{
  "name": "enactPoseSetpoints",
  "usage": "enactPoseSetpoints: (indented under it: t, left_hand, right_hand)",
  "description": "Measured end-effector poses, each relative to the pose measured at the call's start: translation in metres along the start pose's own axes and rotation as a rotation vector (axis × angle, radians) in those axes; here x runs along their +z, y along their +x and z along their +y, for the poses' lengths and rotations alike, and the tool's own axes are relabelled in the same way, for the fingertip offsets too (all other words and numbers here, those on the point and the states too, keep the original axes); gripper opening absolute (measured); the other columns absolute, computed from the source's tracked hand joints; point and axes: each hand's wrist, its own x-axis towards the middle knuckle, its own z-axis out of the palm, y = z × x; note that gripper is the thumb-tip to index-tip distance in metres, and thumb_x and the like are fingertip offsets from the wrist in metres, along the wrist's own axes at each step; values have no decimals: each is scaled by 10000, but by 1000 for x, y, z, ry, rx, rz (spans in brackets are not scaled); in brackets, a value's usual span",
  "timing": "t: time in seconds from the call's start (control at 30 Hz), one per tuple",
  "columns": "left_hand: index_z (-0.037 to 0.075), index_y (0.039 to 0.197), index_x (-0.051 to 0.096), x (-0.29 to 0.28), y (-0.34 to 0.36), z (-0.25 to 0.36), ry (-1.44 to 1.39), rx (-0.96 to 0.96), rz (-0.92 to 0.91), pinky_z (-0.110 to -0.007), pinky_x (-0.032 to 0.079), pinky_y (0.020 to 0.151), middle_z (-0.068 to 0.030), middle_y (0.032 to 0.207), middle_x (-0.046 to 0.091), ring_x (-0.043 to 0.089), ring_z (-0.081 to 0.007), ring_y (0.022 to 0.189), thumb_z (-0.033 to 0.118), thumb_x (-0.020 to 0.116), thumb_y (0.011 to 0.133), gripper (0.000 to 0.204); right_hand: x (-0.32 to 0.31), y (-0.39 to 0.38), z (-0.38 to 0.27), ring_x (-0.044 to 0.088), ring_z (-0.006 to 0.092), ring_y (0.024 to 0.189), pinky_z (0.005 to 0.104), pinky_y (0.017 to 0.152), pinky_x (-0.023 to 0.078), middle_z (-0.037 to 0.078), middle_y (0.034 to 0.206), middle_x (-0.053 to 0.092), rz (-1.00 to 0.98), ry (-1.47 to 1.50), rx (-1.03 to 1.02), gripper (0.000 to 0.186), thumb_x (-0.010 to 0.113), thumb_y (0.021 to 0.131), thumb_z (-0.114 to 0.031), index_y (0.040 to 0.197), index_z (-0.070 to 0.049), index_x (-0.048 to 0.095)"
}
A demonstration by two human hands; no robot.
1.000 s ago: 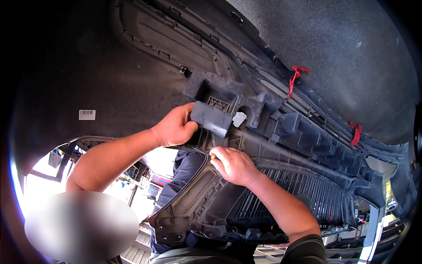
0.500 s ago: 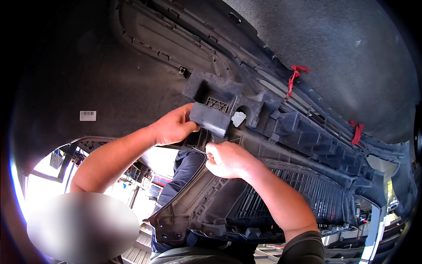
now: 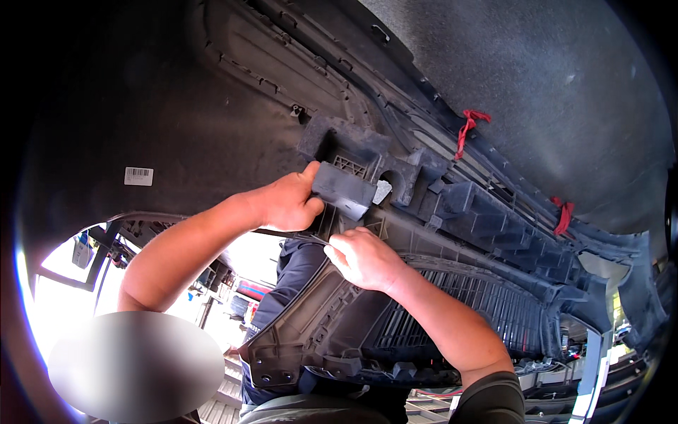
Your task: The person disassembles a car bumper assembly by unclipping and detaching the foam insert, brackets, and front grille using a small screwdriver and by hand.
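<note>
Head view. My left hand (image 3: 289, 201) pinches the near-left end of a dark block (image 3: 344, 189), thumb below and fingers above. The block lies at mid-frame, just in front of a stepped black piece (image 3: 459, 205) on the underside of a large dark panel (image 3: 191, 134); I cannot tell whether the two are joined. My right hand (image 3: 364, 258) has its fingers curled together just below the block, by the panel's ribbed edge; whether they pinch anything, I cannot tell.

Risks, my judgement: the left hand has only one end, so an uneven pull could twist the block or tear it, if it is foam. A slip of the right hand could scrape knuckles on the ribs or knock the slatted grille (image 3: 459, 311). The block also partly hides a pale patch (image 3: 382, 191), so contact there could go unnoticed.
</note>
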Motion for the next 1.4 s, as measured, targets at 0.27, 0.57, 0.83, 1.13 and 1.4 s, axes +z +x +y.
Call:
enactPoseSetpoints:
  t: [0.27,0.57,0.83,1.13,1.4]
  left_hand:
    - [-222,1534,264,-10,9,1,185,50,-96,-526,547,999,-408,1080,702,685,-536,1128,205,605,899,837]
    - [-115,1502,451,-14,17,11,123,-38,-129,-477,545,1041,-361,1181,729,692,-480,1196,192,638,898,703]
    - [56,1241,748,-19,20,23,34,-11,-166,-425,572,944,-231,1092,786,744,-354,1074,108,663,853,401]
    - [26,1238,744,-22,18,13,-23,-24,-235,-408,565,960,-186,1096,804,751,-307,1054,166,742,879,385]
    - [31,1313,705,-26,20,6,0,46,-275,-422,553,992,-211,1166,787,736,-328,1117,187,716,898,444]
  right_hand:
    - [6,-4,6,674,411,936,522,887,550,186,909,702,-28,-16,32,286,624,1084,-295,955,-43,662]
    - [17,-9,7,677,385,930,517,870,553,145,898,703,78,-68,19,258,663,1059,-301,937,-74,660]
    - [25,-11,7,675,364,919,506,840,550,115,873,699,156,-114,1,246,685,1044,-298,914,-93,649]
    - [20,-8,10,669,358,848,490,805,547,124,822,677,145,-106,-56,256,708,1028,-281,875,-87,639]
    - [9,-2,9,649,382,805,498,786,533,147,786,653,93,-32,-96,248,713,1024,-231,863,-66,622]
